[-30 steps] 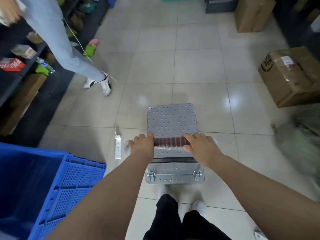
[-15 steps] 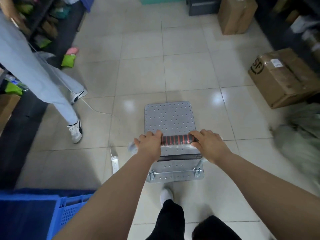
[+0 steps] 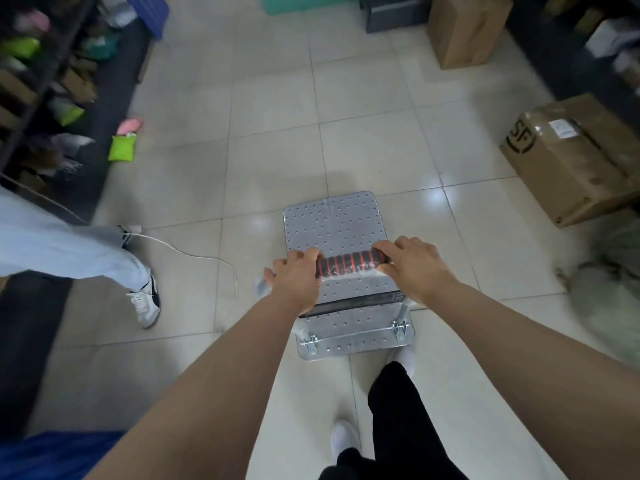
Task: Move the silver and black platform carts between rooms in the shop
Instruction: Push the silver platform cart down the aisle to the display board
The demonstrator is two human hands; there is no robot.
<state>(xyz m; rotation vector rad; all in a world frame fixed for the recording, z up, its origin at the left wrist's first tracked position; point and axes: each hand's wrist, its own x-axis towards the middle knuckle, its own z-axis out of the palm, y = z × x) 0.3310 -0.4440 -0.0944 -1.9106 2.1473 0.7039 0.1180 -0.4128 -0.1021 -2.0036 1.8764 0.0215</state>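
A silver platform cart [image 3: 334, 223] with a studded deck stands on the tiled floor just ahead of my feet. Its handle bar [image 3: 349, 265] has a black and red ribbed grip wrapped in clear plastic. My left hand [image 3: 296, 282] is closed around the handle's left end. My right hand [image 3: 414, 266] is closed around its right end. A black strip [image 3: 360, 302] crosses the deck below the handle. The cart's wheels are hidden under the deck.
Another person's legs [image 3: 86, 254] in light trousers and a white shoe stand at the left, beside a white cable [image 3: 194, 254]. Dark shelving [image 3: 41, 81] lines the left wall. Cardboard boxes [image 3: 568, 161] sit right and far right. A blue crate [image 3: 52, 455] is at bottom left.
The cart and I have rolled forward along the aisle. The other person's legs and the blue crate have slid back to my left. Both hands keep their hold on the handle.
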